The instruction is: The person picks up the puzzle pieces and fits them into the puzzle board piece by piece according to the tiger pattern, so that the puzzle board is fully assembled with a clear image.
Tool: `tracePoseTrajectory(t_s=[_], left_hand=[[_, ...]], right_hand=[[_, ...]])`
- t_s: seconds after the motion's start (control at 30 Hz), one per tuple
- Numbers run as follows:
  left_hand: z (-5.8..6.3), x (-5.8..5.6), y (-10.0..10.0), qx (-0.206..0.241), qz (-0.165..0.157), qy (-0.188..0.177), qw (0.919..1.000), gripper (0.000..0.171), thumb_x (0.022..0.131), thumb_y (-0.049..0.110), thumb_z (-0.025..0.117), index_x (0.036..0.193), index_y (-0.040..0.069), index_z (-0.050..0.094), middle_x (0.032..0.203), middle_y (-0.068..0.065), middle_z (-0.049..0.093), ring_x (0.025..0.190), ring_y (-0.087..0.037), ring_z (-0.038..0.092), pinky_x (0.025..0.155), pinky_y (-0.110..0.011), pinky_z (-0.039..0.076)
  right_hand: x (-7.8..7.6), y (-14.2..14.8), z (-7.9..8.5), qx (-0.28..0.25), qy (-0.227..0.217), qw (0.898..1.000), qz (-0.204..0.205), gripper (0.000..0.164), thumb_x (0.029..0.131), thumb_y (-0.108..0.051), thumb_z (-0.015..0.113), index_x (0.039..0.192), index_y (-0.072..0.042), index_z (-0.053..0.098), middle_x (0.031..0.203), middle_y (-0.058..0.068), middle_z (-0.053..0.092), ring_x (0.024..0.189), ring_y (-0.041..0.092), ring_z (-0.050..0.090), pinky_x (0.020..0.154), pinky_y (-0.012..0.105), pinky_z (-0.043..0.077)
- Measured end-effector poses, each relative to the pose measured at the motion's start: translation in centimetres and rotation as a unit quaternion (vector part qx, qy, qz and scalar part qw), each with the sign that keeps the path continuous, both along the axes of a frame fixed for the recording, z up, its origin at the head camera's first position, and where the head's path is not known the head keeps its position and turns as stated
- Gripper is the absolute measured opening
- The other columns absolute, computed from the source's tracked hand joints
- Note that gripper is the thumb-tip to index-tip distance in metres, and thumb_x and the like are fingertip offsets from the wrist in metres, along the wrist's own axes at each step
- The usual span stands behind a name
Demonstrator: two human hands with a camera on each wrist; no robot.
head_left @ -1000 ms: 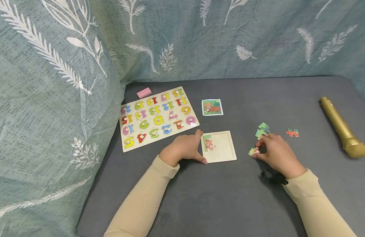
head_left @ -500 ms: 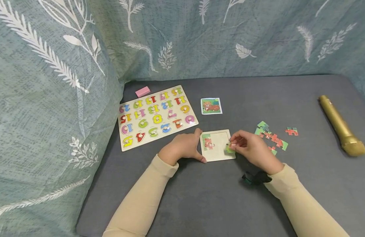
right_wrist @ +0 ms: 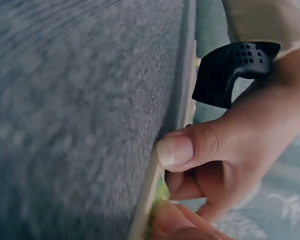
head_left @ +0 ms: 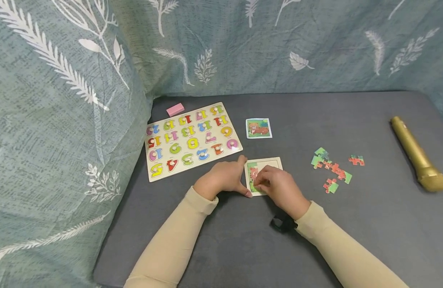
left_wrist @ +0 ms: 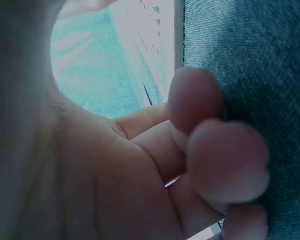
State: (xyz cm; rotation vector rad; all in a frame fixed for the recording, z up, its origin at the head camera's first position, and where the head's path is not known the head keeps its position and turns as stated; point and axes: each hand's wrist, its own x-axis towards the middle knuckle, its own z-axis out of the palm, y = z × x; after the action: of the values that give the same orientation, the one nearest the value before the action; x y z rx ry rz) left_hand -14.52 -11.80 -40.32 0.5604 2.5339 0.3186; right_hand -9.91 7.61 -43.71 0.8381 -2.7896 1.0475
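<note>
A: Advice for this step?
B: Settle the green piece (head_left: 253,188) flat in the near left corner of the tray (head_left: 273,162), below the bear strip (head_left: 253,171). I'd match tab to notch first, then press straight down; forcing may lift the strip.
A: Right hand (head_left: 282,190)?
B: Fingers curled, thumb and forefinger almost together; appears to pinch the green piece. Exact contact partly hidden.
A: Left hand (head_left: 223,178)?
B: Thumb and forefinger spread wide, touching the tray's two left corners; grasps nothing. Steady bracing there should help.
A: Remaining pieces?
B: Loose pieces (head_left: 338,171) on the table (head_left: 221,256), right of the tray.
</note>
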Motion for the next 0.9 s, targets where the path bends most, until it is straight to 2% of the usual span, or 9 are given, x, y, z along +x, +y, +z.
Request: tracePoseTrajectory(t_s=[0.13, 0.27, 0.33, 0.43, 0.63, 0.9], left_hand=[[-0.1, 0.0, 0.2, -0.003, 0.0, 0.0, 1.0, 0.111, 0.077, 0.056, 0.09, 0.156, 0.003, 0.033, 0.118, -0.012, 0.073, 0.091, -0.025, 0.069, 0.088, -0.043, 0.054], [-0.2, 0.0, 0.1, -0.002, 0.0, 0.0, 1.0, 0.11, 0.077, 0.056, 0.09, 0.156, 0.003, 0.033, 0.118, -0.012, 0.073, 0.09, -0.024, 0.069, 0.088, -0.044, 0.054], [-0.2, 0.0, 0.0, 0.001, 0.0, 0.002, 1.0, 0.11, 0.077, 0.055, 0.091, 0.155, 0.003, 0.034, 0.115, -0.011, 0.073, 0.087, -0.023, 0.068, 0.086, -0.043, 0.054], [-0.2, 0.0, -0.1, 0.002, 0.0, 0.003, 1.0, 0.11, 0.077, 0.054, 0.091, 0.155, 0.003, 0.033, 0.112, -0.011, 0.073, 0.085, -0.023, 0.067, 0.085, -0.043, 0.054], [-0.2, 0.0, -0.2, -0.001, 0.001, 0.002, 1.0, 0.11, 0.078, 0.054, 0.091, 0.156, 0.003, 0.033, 0.122, -0.013, 0.072, 0.095, -0.026, 0.07, 0.09, -0.044, 0.054], [-0.1, 0.2, -0.1, -0.007, -0.001, 0.003, 1.0, 0.11, 0.078, 0.054, 0.091, 0.156, 0.003, 0.032, 0.12, -0.011, 0.073, 0.097, -0.026, 0.07, 0.092, -0.044, 0.053]], right_hand=[[1.0, 0.3, 0.5, 0.069, 0.088, 0.993, 0.03, 0.014, 0.08, 0.001, 0.089, 0.088, -0.009, 0.082, 0.099, 0.003, 0.074, 0.094, 0.023, 0.067, 0.083, 0.041, 0.055], [2.3, 0.3, 0.8, 0.14, 0.155, 0.977, 0.036, 0.018, 0.083, -0.002, 0.088, 0.098, -0.01, 0.083, 0.111, 0.005, 0.076, 0.104, 0.027, 0.066, 0.087, 0.044, 0.054], [2.8, 0.3, 0.9, 0.174, 0.173, 0.968, 0.043, 0.021, 0.084, -0.005, 0.087, 0.104, -0.009, 0.082, 0.117, 0.006, 0.075, 0.112, 0.029, 0.065, 0.09, 0.045, 0.053], [3.2, 0.3, 1.0, 0.195, 0.166, 0.965, 0.062, 0.027, 0.086, -0.009, 0.086, 0.112, -0.006, 0.079, 0.124, 0.007, 0.072, 0.12, 0.031, 0.062, 0.095, 0.047, 0.051], [3.0, 0.6, 0.9, 0.157, 0.096, 0.981, 0.067, 0.036, 0.088, -0.014, 0.086, 0.121, -0.007, 0.075, 0.132, 0.006, 0.067, 0.121, 0.028, 0.06, 0.099, 0.048, 0.049], [3.1, 0.8, 0.1, 0.127, 0.111, 0.983, 0.07, 0.036, 0.088, -0.01, 0.085, 0.122, -0.003, 0.074, 0.13, 0.014, 0.064, 0.124, 0.032, 0.06, 0.1, 0.046, 0.051]])
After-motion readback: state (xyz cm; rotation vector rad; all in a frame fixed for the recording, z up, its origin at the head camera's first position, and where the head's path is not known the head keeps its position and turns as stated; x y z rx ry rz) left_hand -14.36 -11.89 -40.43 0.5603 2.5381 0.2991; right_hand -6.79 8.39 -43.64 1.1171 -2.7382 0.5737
